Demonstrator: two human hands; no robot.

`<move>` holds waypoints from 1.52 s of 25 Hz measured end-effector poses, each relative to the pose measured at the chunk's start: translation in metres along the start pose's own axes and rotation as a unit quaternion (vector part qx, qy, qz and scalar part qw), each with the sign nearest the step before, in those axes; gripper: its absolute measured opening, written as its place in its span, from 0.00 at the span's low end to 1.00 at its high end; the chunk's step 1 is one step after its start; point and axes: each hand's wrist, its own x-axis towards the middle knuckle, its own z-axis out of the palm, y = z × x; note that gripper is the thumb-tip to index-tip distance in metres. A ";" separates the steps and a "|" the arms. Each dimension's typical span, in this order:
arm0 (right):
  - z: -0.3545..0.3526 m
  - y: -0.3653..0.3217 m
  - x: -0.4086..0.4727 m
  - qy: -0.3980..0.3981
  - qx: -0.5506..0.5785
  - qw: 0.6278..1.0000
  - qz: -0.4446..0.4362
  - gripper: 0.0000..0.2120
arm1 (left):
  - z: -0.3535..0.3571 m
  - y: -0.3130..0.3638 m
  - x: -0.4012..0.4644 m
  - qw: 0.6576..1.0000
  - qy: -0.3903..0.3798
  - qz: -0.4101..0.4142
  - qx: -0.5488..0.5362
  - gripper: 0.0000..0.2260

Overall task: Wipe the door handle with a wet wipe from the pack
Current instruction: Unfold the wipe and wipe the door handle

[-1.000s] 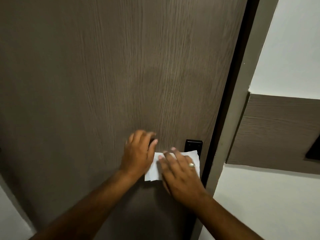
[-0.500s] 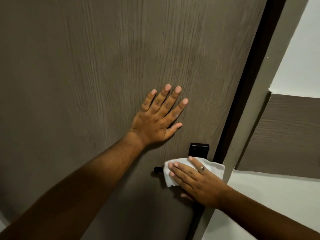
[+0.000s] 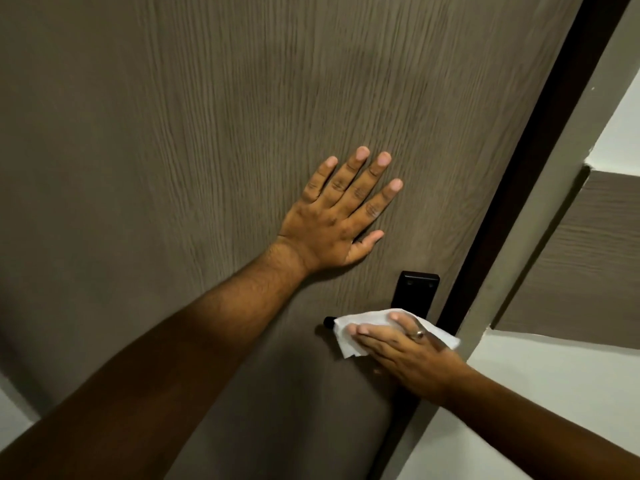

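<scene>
A black door handle (image 3: 329, 321) sticks out to the left from a black lock plate (image 3: 415, 289) on the brown wood-grain door (image 3: 207, 150). Only the handle's tip shows; a white wet wipe (image 3: 360, 325) is draped over the rest. My right hand (image 3: 412, 355), with a ring on one finger, is wrapped over the wipe and the handle. My left hand (image 3: 339, 220) lies flat on the door above and left of the lock plate, fingers spread, holding nothing. The wipe pack is out of sight.
The dark door edge and grey frame (image 3: 540, 216) run diagonally on the right. Beyond the frame is a white wall (image 3: 540, 393) with a brown wood-grain panel (image 3: 588, 258).
My left hand left the handle and went up onto the door, flat and spread. My right hand stayed on the handle with the wipe and slid a little along it.
</scene>
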 end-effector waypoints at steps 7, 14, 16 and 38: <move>0.000 0.004 -0.004 0.037 0.017 0.999 -0.011 0.31 | 0.000 0.001 0.002 1.000 -0.009 -0.006 0.004 0.28; -0.034 -0.031 0.096 0.039 0.113 0.993 0.021 0.36 | -0.001 0.002 0.000 1.000 -0.008 -0.010 -0.001 0.29; -0.029 -0.031 0.091 0.064 0.122 0.990 0.006 0.35 | -0.001 0.001 0.000 1.000 -0.004 -0.007 0.002 0.29; -0.052 -0.027 0.101 0.024 0.179 0.970 0.163 0.14 | 0.005 0.002 -0.001 1.000 0.002 0.003 0.012 0.32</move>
